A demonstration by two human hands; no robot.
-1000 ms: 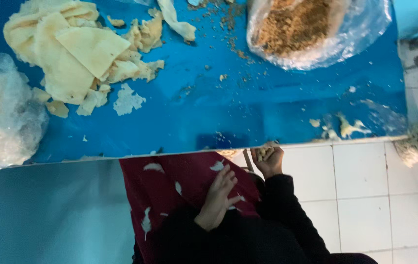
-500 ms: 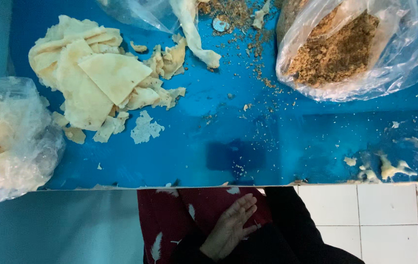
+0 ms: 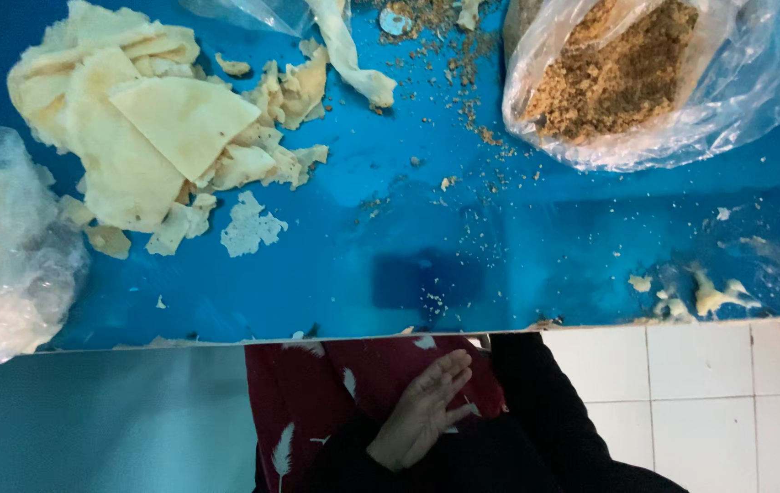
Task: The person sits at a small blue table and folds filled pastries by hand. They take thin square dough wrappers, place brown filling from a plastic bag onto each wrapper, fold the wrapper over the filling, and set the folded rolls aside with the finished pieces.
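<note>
My one visible hand (image 3: 422,411) lies open and empty against my red apron (image 3: 317,402) below the counter (image 3: 426,274), wiping perhaps, while the flatbread pile (image 3: 143,137) waits at ten o'clock and the crumb bag (image 3: 627,78) at one o'clock.

On the counter (image 3: 518,265), flatbread pieces (image 3: 148,146) lie left, a bag of crumbs (image 3: 646,82) right; below its edge, a hand (image 3: 422,411) rests on cloth (image 3: 317,393).
</note>
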